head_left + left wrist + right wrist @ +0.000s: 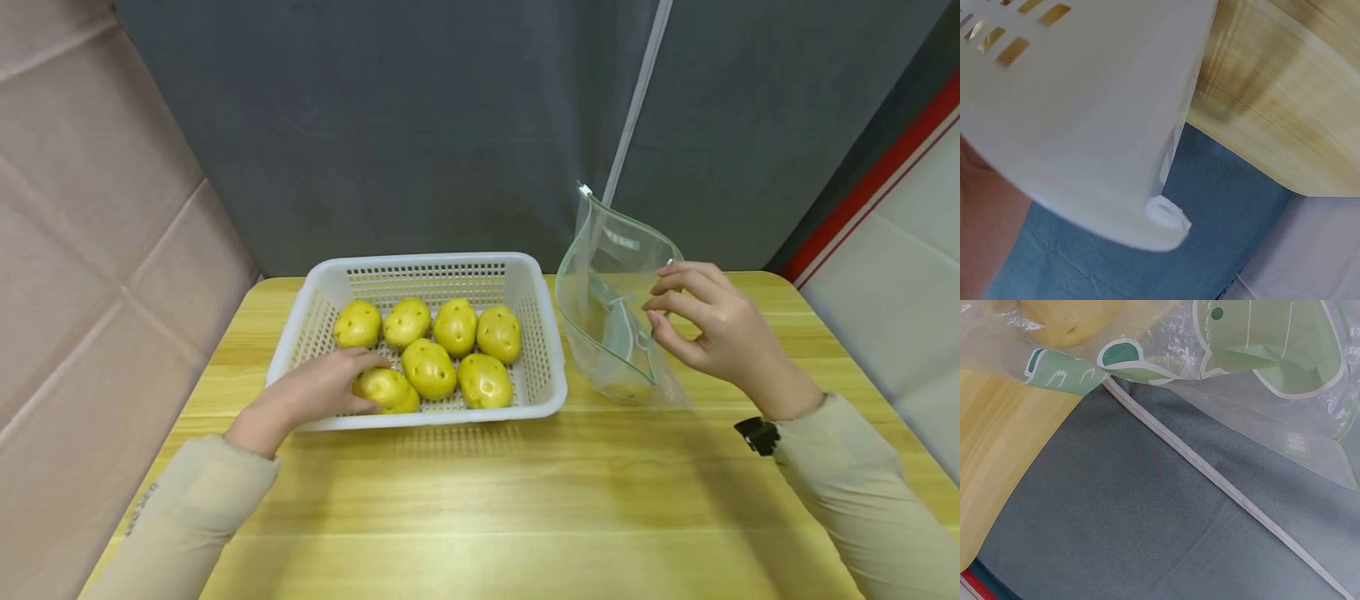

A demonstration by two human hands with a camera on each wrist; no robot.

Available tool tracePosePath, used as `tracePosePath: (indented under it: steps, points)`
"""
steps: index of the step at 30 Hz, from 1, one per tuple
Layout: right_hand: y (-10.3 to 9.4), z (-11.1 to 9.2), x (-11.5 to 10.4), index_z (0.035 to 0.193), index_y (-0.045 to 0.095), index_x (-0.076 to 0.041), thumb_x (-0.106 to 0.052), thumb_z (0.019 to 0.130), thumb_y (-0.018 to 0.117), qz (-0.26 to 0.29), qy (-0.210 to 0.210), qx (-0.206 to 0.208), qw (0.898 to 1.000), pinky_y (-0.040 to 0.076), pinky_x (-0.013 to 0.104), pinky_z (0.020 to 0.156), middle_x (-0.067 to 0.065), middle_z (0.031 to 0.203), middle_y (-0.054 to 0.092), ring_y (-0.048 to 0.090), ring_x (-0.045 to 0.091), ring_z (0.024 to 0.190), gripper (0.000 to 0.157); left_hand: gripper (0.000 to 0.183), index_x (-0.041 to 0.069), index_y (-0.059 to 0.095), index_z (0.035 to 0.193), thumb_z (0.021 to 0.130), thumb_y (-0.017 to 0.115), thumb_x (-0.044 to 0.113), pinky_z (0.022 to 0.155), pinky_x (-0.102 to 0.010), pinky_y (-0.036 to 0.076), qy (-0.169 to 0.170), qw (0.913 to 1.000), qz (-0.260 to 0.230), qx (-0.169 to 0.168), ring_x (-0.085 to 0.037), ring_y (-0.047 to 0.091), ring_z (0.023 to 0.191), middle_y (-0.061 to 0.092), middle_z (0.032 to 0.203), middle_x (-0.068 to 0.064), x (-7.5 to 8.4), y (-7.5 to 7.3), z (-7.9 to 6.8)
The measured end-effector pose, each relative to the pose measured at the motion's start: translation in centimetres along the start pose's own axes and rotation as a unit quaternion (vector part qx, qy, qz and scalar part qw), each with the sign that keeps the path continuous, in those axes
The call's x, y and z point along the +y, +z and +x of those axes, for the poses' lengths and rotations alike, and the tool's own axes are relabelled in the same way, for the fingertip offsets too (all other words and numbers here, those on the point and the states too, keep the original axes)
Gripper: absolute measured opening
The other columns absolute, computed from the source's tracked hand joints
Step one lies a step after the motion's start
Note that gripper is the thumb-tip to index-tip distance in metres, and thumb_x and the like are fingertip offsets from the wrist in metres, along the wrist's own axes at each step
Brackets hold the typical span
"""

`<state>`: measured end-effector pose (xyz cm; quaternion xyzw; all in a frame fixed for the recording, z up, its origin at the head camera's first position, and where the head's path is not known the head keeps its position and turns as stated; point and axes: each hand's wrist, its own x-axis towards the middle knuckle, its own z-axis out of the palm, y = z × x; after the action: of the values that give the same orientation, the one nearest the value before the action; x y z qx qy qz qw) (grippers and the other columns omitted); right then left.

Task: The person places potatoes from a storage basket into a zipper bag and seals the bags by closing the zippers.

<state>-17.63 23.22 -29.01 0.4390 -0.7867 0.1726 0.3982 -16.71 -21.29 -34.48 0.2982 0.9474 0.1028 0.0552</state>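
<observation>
In the head view a white plastic basket (553, 367) holds several yellow potatoes (429, 369). My left hand (318, 389) reaches over its near left corner, fingers and thumb curled around the front-left potato (390, 392). In the left wrist view the basket wall (1104, 112) hides that grip. To the right of the basket stands a clear zip bag (592, 333) with a green printed pattern, its mouth spread open. My right hand (708, 325) pinches the bag's right edge. Through the plastic, the right wrist view shows a yellow potato (1072, 322) low in the bag.
Basket and bag stand toward the back of a wooden table (480, 517). Behind it hangs a dark grey curtain (390, 133) with a pale strip. Padded pinkish panels (97, 275) flank the left side, and a white wall with a red band (885, 175) the right.
</observation>
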Motion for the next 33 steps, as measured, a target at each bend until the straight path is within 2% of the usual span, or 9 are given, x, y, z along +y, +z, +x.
tracePosePath:
  steps: [9,19,23,33]
  points:
    - [-0.1,0.1,0.0,0.077,0.067,0.002,-0.030,0.099,0.045,-0.007,-0.003,-0.011,1.000,0.030,0.010,0.108,0.019,0.084,0.063,0.058,0.038,0.091,0.045,0.048,0.008,0.064,0.114,0.073,0.081,0.027,0.087,-0.043,0.053,-0.002,0.9998,-0.010,0.015,-0.025,0.065,0.101,0.067,0.112,-0.007,-0.1,0.0,0.0]
    - [0.0,0.1,-0.1,0.077,0.068,0.002,-0.031,0.099,0.045,-0.006,0.000,-0.009,1.000,0.029,0.009,0.109,0.019,0.084,0.064,0.057,0.038,0.092,0.045,0.053,0.010,0.062,0.119,0.075,0.080,0.031,0.087,-0.041,0.052,-0.031,0.9982,-0.049,0.015,-0.021,0.064,0.103,0.067,0.117,-0.005,0.0,-0.7,-0.1]
    - [0.0,0.0,-0.1,0.077,0.068,0.001,-0.031,0.099,0.044,-0.009,-0.003,-0.012,1.000,0.029,0.009,0.108,0.019,0.085,0.064,0.058,0.037,0.092,0.045,0.054,0.010,0.060,0.121,0.076,0.079,0.031,0.088,-0.041,0.052,-0.033,0.9976,-0.057,0.021,-0.022,0.063,0.105,0.067,0.119,-0.004,0.1,-1.2,0.0]
    - [0.2,0.1,-0.1,0.077,0.068,0.001,-0.032,0.099,0.045,-0.004,-0.005,-0.005,1.000,0.030,0.009,0.109,0.018,0.084,0.064,0.058,0.037,0.091,0.046,0.055,0.010,0.059,0.120,0.074,0.081,0.031,0.083,-0.037,0.052,-0.029,0.9971,-0.047,0.052,-0.017,0.060,0.096,0.066,0.110,-0.003,1.4,-2.3,0.6]
